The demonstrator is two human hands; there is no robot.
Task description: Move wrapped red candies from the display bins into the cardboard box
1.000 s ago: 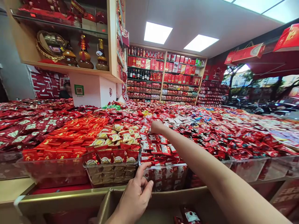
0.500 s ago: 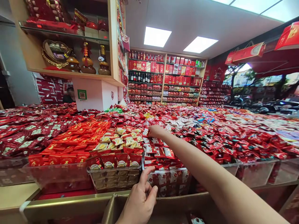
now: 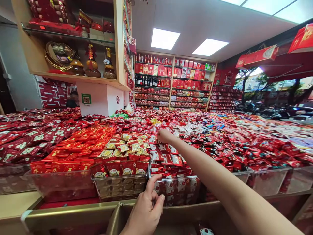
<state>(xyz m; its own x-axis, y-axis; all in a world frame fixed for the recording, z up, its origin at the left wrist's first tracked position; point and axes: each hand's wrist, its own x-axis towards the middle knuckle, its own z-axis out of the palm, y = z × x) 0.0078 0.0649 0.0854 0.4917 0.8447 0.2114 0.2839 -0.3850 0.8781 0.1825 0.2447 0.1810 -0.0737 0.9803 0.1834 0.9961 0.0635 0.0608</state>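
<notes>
My left hand (image 3: pixel 146 205) is at the front of a clear plastic bin (image 3: pixel 174 179). Its index finger lies along the bin's rim, the thumb stands apart, and the other fingers are partly curled. Red-and-white snack packets (image 3: pixel 167 159) fill this bin, neatly stacked below and heaped on top. Stretched across from the right, my right hand (image 3: pixel 165 135) is bent down at the back of that heap. Its fingers are hidden, so what it holds cannot be seen. Below both hands is a cardboard box (image 3: pixel 188 215), with a red-and-white packet (image 3: pixel 205 231) partly visible inside.
Left of this bin stand bins of yellow-and-red packets (image 3: pixel 128 147) and orange-red packets (image 3: pixel 80 143). Dark red packets (image 3: pixel 234 143) spread to the right. A wooden display cabinet (image 3: pixel 73 76) overhangs the left side above a white pillar (image 3: pixel 94 98). Stocked shelves (image 3: pixel 171 80) line the back.
My right hand has shifted slightly to the right and up, and its fingers have gone out of sight. My left hand stays at the bin's rim.
</notes>
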